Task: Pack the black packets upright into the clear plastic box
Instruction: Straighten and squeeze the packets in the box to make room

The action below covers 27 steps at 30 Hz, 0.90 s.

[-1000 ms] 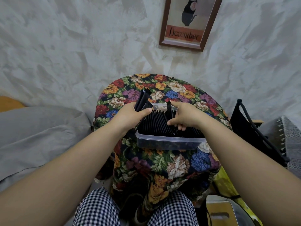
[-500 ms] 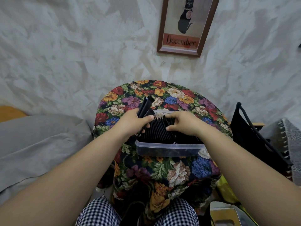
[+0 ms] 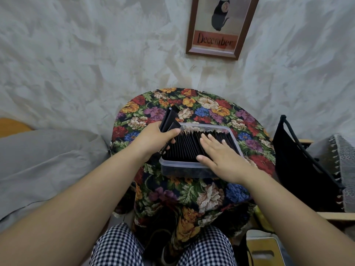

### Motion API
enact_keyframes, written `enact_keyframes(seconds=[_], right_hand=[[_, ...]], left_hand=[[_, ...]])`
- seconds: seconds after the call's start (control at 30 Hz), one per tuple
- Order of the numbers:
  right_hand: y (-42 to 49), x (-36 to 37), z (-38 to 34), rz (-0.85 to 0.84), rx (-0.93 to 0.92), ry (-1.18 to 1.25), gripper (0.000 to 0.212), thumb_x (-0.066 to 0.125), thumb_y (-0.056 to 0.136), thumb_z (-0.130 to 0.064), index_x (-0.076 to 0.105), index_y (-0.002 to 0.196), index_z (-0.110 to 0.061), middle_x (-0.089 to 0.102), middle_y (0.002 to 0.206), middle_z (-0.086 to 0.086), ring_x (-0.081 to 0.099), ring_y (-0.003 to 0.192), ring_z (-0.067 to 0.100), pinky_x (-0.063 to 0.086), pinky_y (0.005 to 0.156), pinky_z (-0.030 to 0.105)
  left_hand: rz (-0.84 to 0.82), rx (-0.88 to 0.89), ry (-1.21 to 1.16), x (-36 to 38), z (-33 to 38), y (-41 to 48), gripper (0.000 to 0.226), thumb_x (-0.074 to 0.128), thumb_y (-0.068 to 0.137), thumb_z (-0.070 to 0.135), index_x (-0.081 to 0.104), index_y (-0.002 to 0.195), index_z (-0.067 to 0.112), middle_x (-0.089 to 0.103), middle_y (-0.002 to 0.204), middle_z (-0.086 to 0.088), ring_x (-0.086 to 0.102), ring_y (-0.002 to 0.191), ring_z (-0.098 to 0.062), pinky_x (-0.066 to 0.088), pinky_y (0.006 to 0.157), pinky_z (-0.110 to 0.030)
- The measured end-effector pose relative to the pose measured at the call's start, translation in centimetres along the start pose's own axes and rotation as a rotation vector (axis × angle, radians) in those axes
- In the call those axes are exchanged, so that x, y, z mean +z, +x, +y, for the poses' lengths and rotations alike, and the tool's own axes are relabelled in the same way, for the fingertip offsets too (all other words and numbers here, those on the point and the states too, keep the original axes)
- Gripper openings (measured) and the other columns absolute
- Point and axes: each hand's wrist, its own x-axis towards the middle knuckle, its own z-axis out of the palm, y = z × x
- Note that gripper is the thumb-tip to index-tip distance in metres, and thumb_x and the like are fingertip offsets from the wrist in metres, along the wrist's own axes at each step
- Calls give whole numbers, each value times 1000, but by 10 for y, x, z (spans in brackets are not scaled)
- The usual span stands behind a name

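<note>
Our left hand (image 3: 155, 137) clenches a small bundle of spare packets (image 3: 170, 118), long axis pointing up and away, at the left edge of the clear plastic box (image 3: 184, 167). Right hand (image 3: 221, 156) lies flat, fingers straight, on the packed row (image 3: 188, 146). Remaining gap looks far-side, so the left hand is nearer.

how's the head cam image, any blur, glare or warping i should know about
Head view: sharp on the right hand and the black packets; soft even light, no glare on the clear plastic box; wide-angle warping skews the framed picture and stretches the forearms near the bottom corners.
</note>
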Motion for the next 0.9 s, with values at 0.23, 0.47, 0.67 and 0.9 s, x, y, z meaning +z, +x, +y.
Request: enact_keyframes(seconds=[0.23,0.47,0.67,0.9], right_hand=[[-2,6,-7,32,-13,-62,92,0,77,-70,-6,152,-18,-20,155,-9,-21,142,6,-12,117,35],[20,-24,-4,273,32,278,39,42,101,-24,45,139,-18,44,145,0,37,135,20,30,112,37],[61,-49,11,33,56,424,31,46,100,-20,53,131,-19,52,136,0,47,125,15,34,95,23],[68,-69,6,-234,11,259,38,48,99,-28,50,136,-22,50,137,-2,46,113,10,33,95,25]], left_hand=[[6,7,-7,-1,0,-3,16,60,91,34,60,97,20,63,72,1,55,54,-10,48,48,-19],[6,-2,-28,-1,0,-4,18,59,92,34,59,101,19,62,73,0,55,55,-10,47,45,-17],[1,-1,-21,-1,0,-4,20,59,92,34,59,104,17,62,74,0,55,54,-10,45,45,-16],[13,11,18,0,-1,-1,17,59,92,35,61,98,19,64,73,2,56,56,-10,46,45,-15]])
